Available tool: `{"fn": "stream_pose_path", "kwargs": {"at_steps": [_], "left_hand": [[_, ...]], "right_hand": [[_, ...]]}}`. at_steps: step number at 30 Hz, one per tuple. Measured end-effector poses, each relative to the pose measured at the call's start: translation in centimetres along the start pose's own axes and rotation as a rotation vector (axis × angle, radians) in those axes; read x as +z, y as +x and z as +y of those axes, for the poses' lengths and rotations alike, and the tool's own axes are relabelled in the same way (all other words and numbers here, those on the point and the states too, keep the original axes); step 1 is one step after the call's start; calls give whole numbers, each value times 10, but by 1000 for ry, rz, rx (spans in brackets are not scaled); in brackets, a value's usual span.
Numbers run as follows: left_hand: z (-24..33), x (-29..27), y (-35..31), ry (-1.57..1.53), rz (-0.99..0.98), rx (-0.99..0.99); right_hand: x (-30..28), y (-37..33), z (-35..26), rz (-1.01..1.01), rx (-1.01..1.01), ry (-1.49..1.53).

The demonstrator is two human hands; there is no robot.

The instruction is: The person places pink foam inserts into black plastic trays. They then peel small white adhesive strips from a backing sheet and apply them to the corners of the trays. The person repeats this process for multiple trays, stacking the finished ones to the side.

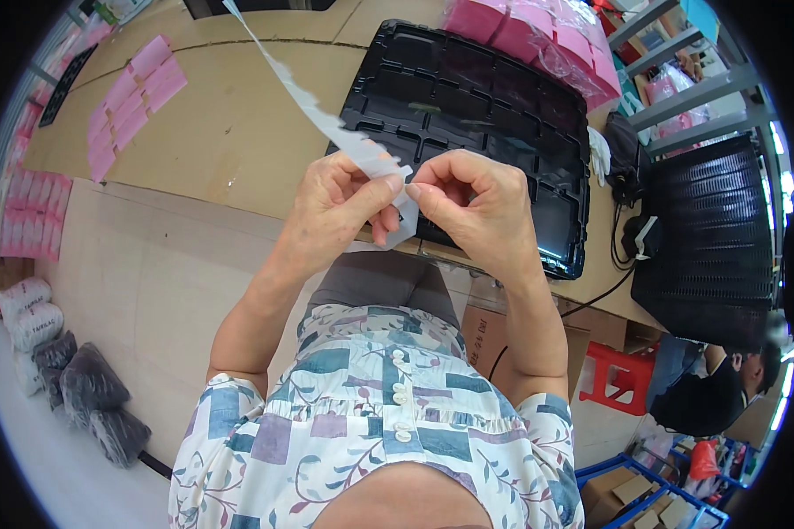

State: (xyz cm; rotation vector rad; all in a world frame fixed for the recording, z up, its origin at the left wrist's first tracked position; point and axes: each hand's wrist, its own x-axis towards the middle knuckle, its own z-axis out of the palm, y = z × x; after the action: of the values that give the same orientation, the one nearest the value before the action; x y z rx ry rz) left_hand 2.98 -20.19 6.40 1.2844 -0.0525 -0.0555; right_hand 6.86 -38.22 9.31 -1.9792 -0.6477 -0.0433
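A long white strip (302,99) with a notched edge, like label backing, runs from the upper left down to my hands. My left hand (331,201) grips it between thumb and fingers near its lower end, and the end of the strip hangs folded below. Close beside, my right hand (481,201) pinches thumb and forefinger together at the strip's edge. Whatever lies between those fingertips is too small to make out. Just beyond both hands, a black plastic tray (582,189) with several compartments lies on the cardboard-covered table (238,123); dark glossy pieces appear to lie in it.
Stacked pink pieces in clear wrap (538,40) stand behind the tray. Pink sheets (137,106) lie at the far left. A black crate (701,238) and a cable are at the right, above a red stool (617,377). Another person (710,392) is at lower right.
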Motion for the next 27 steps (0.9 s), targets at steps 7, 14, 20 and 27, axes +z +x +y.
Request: {"fn": "stream_pose_path", "kwargs": {"at_steps": [7, 14, 20, 27], "left_hand": [[-14, -5, 18, -61, 106, 10], [-23, -30, 12, 107, 78, 139], [-28, -38, 19, -3, 94, 97], [-28, -49, 10, -56, 94, 29]], "right_hand": [[16, 6, 20, 176, -852, -570], [-40, 92, 42, -124, -82, -274], [-32, 208, 133, -255, -330, -483], [-9, 257, 145, -439, -254, -671]]}}
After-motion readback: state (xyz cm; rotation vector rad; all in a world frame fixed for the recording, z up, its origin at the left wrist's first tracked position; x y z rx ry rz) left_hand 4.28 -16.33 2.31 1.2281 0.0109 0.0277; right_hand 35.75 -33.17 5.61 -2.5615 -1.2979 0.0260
